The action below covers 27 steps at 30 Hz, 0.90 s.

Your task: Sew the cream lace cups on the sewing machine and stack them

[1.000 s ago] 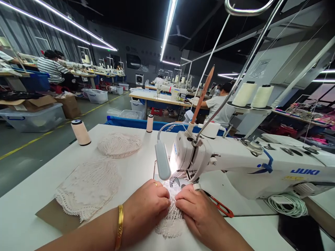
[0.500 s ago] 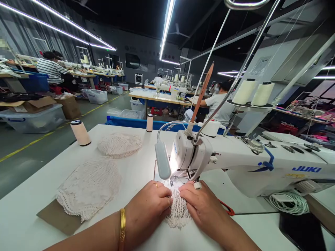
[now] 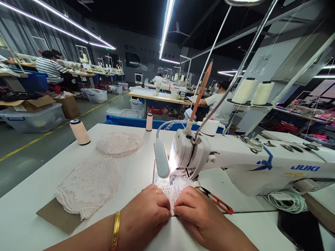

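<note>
A piece of cream lace (image 3: 172, 191) lies under the presser foot of the white sewing machine (image 3: 222, 153), lit by the small lamp (image 3: 162, 158). On its left side, my left hand (image 3: 150, 211) grips the near part with fingers curled in. My right hand (image 3: 197, 212) pinches it from the right, its fingertips close to the left ones. The needle area is partly hidden behind the machine head. Just beyond my right hand lie red-handled thread snips (image 3: 220, 202), partly covered by it.
Lace pieces are stacked in two piles, a near one (image 3: 89, 184) on brown card (image 3: 61, 214) and a far one (image 3: 119, 143). Thread cones (image 3: 80, 132) stand toward the table's back. A dark phone-like slab (image 3: 299, 228) and coiled white cord (image 3: 288, 202) lie at right.
Both hands have shifted slightly toward me and closer together on the lace. More lace shows by the presser foot, less below the hands. The snips are more exposed.
</note>
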### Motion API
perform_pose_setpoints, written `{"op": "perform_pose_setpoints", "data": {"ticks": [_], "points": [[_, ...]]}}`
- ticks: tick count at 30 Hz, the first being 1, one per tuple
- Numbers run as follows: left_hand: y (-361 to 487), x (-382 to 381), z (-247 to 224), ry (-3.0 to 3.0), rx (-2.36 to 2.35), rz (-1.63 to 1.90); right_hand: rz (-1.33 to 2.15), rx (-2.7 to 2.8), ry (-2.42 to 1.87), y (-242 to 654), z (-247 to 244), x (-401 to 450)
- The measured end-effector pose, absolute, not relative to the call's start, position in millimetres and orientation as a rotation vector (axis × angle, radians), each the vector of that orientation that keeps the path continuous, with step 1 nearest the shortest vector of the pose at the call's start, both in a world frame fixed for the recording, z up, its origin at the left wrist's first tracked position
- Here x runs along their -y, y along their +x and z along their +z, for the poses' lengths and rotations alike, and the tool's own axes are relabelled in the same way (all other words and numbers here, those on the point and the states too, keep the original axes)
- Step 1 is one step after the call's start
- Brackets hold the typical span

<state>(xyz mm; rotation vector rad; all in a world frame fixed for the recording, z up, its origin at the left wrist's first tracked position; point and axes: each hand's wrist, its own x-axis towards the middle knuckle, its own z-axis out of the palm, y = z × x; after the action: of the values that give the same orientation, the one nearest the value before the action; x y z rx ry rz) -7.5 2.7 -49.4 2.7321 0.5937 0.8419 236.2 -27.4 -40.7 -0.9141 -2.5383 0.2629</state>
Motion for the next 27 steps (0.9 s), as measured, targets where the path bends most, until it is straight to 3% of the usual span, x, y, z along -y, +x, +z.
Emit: {"op": "perform_pose_setpoints", "data": {"ticks": [27], "points": [[-2.7, -38.3, -57.5, 2.87, -0.829, 0.716, 0.049, 2.431, -1.296, 231.8, -66.0, 3.8]]}}
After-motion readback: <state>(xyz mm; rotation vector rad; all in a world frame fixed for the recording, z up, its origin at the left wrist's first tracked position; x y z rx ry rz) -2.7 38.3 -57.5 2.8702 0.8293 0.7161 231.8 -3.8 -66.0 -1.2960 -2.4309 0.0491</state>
